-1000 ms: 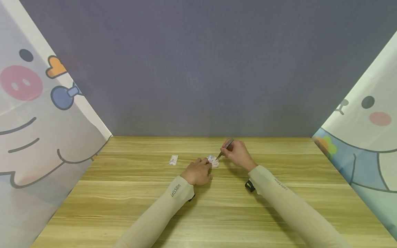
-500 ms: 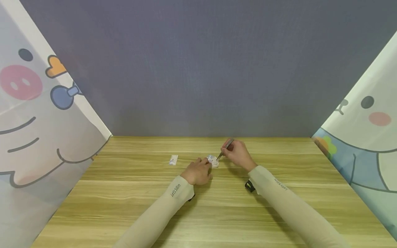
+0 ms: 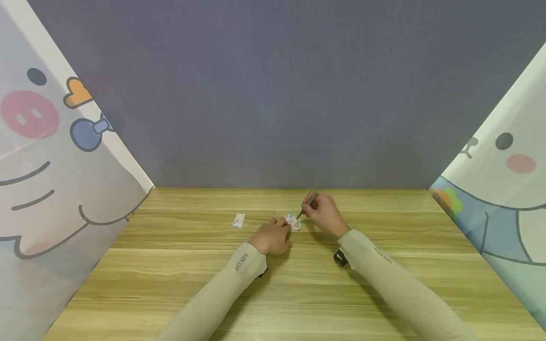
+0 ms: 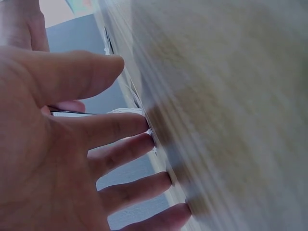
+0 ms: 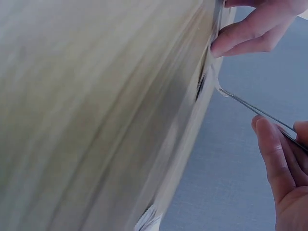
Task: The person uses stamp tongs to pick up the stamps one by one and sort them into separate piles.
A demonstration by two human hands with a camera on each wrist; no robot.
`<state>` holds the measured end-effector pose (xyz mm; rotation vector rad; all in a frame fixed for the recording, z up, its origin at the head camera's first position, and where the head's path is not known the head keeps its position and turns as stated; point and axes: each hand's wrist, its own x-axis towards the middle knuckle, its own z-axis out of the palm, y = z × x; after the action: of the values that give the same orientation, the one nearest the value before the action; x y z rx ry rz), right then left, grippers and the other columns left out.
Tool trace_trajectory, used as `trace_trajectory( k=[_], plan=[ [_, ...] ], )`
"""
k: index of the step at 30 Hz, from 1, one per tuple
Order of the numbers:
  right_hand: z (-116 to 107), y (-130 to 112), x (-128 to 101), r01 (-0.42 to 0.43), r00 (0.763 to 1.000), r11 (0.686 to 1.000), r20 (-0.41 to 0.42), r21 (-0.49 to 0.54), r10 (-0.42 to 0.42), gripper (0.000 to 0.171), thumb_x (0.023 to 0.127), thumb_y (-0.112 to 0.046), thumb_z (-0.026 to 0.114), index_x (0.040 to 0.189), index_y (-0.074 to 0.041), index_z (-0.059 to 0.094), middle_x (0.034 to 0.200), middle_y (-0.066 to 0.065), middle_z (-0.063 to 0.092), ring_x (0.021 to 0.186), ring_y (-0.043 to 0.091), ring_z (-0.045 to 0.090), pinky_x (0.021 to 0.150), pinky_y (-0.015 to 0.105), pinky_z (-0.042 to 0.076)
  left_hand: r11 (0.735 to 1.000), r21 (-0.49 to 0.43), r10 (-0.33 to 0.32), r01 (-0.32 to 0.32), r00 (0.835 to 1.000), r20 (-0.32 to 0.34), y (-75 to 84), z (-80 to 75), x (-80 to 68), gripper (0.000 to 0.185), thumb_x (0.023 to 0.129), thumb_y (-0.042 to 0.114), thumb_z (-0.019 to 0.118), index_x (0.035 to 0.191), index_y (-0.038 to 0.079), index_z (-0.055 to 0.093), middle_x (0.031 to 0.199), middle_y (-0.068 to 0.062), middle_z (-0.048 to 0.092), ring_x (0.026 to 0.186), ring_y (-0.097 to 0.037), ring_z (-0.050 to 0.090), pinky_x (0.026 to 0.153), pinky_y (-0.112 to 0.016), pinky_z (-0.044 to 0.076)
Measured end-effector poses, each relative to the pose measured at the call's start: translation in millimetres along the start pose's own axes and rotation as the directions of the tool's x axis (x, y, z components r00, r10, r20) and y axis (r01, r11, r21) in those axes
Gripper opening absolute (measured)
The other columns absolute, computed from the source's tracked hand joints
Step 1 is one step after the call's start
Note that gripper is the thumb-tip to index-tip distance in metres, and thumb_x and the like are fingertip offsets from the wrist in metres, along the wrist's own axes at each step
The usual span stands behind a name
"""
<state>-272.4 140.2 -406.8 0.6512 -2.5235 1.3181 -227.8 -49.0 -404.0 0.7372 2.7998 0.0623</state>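
I see a wooden tabletop [image 3: 298, 293] under a grey wall, cartoon curtains either side. At frame centre my left hand [image 3: 270, 236] lays nearly straight fingers [image 4: 120, 129] on a small white card [image 3: 294, 222], pinning it flat. My right hand [image 3: 324, 213] pinches tweezers [image 5: 260, 113], tip at the card (steadier that way). Another packet [image 3: 239, 220] lies left.
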Motion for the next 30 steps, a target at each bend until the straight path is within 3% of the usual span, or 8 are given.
trace_trajectory(
  k=[10, 17, 23, 30],
  plan=[
    [-3.7, -3.7, -1.6, 0.04, 0.999, 0.999, -0.036, -0.011, -0.04, 0.005, 0.09, -0.004, 0.064, 0.086, -0.007, 0.062, 0.075, 0.007, 0.066, 0.062, 0.015, 0.064, 0.052, 0.028, 0.053, 0.997, -0.065, -0.025, 0.027, 0.999, 0.032, -0.5, -1.2, -1.1, 0.055, 0.097, 0.039, 0.052, 0.145, 0.016, 0.04, 0.153, -0.002, 0.027, 0.139, -0.029, 0.022, 0.109, -0.049, 0.025],
    [-16.4, -7.5, -0.9, 0.041, 0.996, 0.997, -0.079, -0.06, -0.046, 0.004, 0.09, -0.006, 0.064, 0.086, -0.005, 0.064, 0.073, 0.004, 0.066, 0.062, 0.017, 0.063, 0.054, 0.028, 0.052, 0.997, -0.071, -0.024, 0.026, 0.999, 0.028, -0.8, -1.9, -2.5, 0.054, 0.097, 0.039, 0.052, 0.146, 0.018, 0.04, 0.153, -0.003, 0.027, 0.139, -0.029, 0.022, 0.109, -0.049, 0.025],
    [-31.4, -17.2, -0.5, 0.053, 0.993, 0.998, -0.106, -0.033, -0.056, 0.005, 0.091, -0.008, 0.064, 0.088, -0.003, 0.065, 0.075, 0.006, 0.067, 0.062, 0.018, 0.064, 0.054, 0.028, 0.053, 0.998, -0.064, -0.018, 0.019, 1.0, 0.017, -1.8, -0.2, -3.0, 0.052, 0.097, 0.039, 0.052, 0.144, 0.018, 0.042, 0.152, -0.003, 0.029, 0.139, -0.029, 0.023, 0.109, -0.048, 0.026],
    [-44.0, -27.2, 0.6, 0.158, 0.974, 0.985, -0.154, -0.064, -0.166, 0.004, 0.089, -0.004, 0.065, 0.09, -0.001, 0.066, 0.077, 0.005, 0.069, 0.06, 0.014, 0.066, 0.054, 0.025, 0.054, 0.993, -0.118, -0.013, 0.011, 1.0, -0.012, -2.9, 0.2, -4.5, 0.049, 0.097, 0.037, 0.052, 0.141, 0.017, 0.046, 0.152, -0.003, 0.029, 0.138, -0.033, 0.024, 0.108, -0.05, 0.026]
  ],
)
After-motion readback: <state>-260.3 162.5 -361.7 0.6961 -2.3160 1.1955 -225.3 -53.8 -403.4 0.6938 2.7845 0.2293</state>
